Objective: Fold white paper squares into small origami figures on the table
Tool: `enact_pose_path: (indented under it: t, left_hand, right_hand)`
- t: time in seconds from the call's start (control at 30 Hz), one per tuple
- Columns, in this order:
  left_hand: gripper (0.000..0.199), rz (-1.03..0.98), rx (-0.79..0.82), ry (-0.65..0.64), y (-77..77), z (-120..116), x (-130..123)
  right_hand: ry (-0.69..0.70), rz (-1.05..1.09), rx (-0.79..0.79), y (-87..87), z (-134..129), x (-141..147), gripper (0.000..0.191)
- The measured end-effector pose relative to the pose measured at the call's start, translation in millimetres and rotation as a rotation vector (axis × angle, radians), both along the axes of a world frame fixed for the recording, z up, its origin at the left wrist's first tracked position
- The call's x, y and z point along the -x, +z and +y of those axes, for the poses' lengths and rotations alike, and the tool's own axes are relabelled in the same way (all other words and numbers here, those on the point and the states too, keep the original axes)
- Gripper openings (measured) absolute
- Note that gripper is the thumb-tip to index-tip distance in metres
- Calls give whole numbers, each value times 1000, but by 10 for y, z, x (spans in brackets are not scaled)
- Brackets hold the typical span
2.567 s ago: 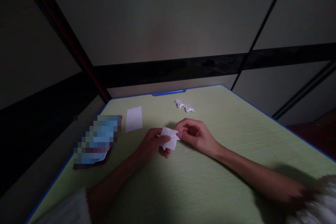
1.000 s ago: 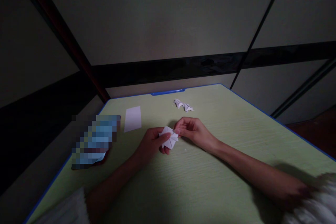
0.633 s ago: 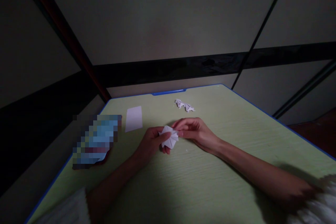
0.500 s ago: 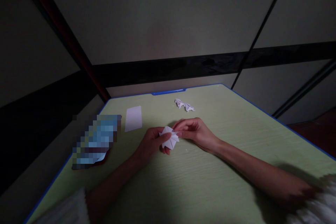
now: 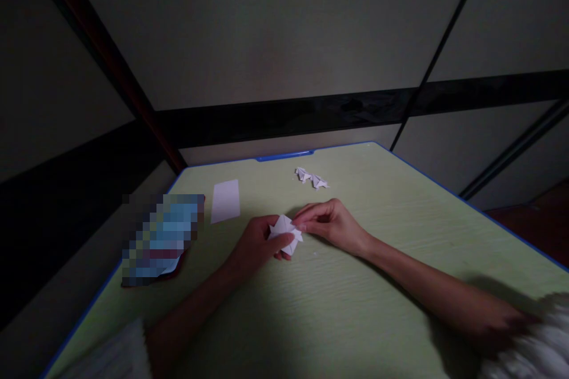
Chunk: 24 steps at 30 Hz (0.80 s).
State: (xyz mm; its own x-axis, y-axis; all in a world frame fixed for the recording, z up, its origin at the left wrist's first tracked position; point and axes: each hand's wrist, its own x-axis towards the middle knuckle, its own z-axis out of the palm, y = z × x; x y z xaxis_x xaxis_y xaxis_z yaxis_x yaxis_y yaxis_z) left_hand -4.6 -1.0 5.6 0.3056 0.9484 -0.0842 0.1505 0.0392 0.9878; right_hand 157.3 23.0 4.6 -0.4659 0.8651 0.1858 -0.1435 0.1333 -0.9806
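Over the middle of the table, a small folded piece of white origami paper (image 5: 284, 225) with pointed corners and crease lines is held between both hands. My left hand (image 5: 260, 243) grips it from the left, thumb lying across its front and fingers behind. My right hand (image 5: 326, 222) pinches its upper right edge between thumb and fingertips. Past the hands, two small folded paper figures, a left one (image 5: 303, 174) and a right one (image 5: 319, 182), lie side by side on the table.
A flat white sheet of paper (image 5: 225, 201) lies left of centre. At the table's left edge rests a dark-edged device (image 5: 164, 243) with a blurred-out screen. The pale green table (image 5: 377, 308) has a blue rim, and wall panels (image 5: 284, 29) stand behind it.
My left thumb has slid lower on the folded paper, uncovering more of its centre. The right fingertips have shifted slightly along its right edge. Everything else stays in place.
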Motion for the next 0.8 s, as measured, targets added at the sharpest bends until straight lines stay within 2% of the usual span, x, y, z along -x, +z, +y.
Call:
enact_pose_path:
  t: [0.2, 0.4, 0.63, 0.8]
  left_hand:
    - [10, 54, 11, -2, -17, 0, -4]
    - [9, 110, -22, 7, -18, 4, -16]
    - [9, 177, -42, 48, -11, -15, -54]
    - [16, 176, -53, 77, 2, -25, -68]
  right_hand:
    - [47, -77, 4, 17, 19, -33, 4]
    - [-8, -124, 89, 40, -15, 5, 13]
    - [-91, -182, 61, 35, -61, 51, 19]
    - [-115, -216, 18, 38, -97, 78, 18]
